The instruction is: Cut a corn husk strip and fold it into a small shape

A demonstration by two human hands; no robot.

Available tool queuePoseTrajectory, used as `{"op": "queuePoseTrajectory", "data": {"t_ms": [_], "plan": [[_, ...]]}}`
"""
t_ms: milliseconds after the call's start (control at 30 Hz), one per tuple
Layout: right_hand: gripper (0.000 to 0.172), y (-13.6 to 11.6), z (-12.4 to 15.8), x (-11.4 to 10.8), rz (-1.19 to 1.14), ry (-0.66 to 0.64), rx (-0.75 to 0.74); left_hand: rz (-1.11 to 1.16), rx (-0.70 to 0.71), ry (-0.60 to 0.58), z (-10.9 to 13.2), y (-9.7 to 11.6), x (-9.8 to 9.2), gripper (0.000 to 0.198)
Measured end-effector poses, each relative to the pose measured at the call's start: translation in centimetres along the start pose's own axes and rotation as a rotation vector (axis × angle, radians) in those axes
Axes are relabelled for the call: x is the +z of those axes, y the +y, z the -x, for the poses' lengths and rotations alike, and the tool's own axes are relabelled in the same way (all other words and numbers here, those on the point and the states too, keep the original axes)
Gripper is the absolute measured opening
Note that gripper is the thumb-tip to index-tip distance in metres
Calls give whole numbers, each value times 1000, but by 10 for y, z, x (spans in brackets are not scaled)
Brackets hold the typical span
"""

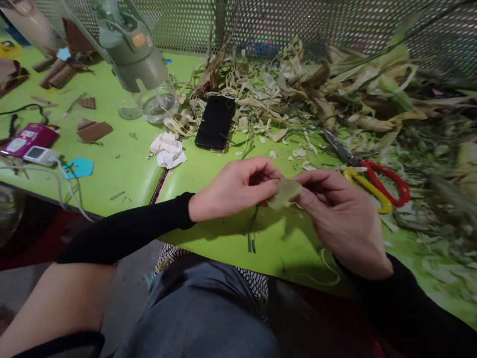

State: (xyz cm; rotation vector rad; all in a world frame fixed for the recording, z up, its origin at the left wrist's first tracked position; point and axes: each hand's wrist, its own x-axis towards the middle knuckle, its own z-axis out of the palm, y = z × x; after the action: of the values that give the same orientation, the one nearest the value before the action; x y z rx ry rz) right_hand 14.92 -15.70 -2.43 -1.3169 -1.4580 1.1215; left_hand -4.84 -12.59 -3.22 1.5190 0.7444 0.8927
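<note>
A small pale green piece of husk [285, 193] is stretched between my two hands above the green table. My left hand [234, 188] pinches its left edge between thumb and fingers. On the other side, my right hand [341, 219] pinches the right edge the same way. Thin dark green strips [252, 242] hang or lie below my left hand; whether that hand also holds them I cannot tell. Scissors [367, 174] with one red and one yellow handle lie just beyond my right hand, their blades pointing away to the left.
Husk scraps and dry leaves [316, 94] pile along the back and right. A black phone [215, 123], crumpled tissue [168, 150] and clear bottle [137, 59] stand or lie behind my left hand. Farther left are a purple device [28, 139], white cable [70, 191] and brown cardboard [94, 130].
</note>
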Motion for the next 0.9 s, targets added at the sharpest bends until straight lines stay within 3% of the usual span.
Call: {"op": "queuePoseTrajectory", "data": {"t_ms": [100, 167, 233, 333, 433, 500, 633, 700, 767, 900], "plan": [[14, -1, 3, 0, 271, 60, -215, 265, -229, -91, 0, 3, -1, 39], [12, -1, 4, 0, 384, 93, -281, 269, -261, -93, 1, 3, 0, 43], [16, -2, 4, 0, 337, 89, -222, 111, -167, -38, 3, 2, 2, 38], [29, -3, 2, 0, 143, 15, -20, -323, 145, 61, 5, -1, 2, 23], [32, -5, 0, 1, 120, -38, 49, -569, 330, 63, 5, -2, 0, 18], [30, -4, -1, 2, 127, -31, 8, -511, 267, 61, 4, 0, -1, 20], [24, -3, -2, 4, 87, -2, -87, -90, -62, -28, 0, 4, -3, 33], [23, -3, -2, 4, 96, -1, -88, 64, -154, -68, 0, 4, -2, 37], [26, -2, -2, 4, 121, 7, -74, 86, -142, -21, -1, 2, 0, 36], [34, -2, -1, 5, 77, 14, 17, -65, 22, 93, 0, 0, 4, 16]]}}
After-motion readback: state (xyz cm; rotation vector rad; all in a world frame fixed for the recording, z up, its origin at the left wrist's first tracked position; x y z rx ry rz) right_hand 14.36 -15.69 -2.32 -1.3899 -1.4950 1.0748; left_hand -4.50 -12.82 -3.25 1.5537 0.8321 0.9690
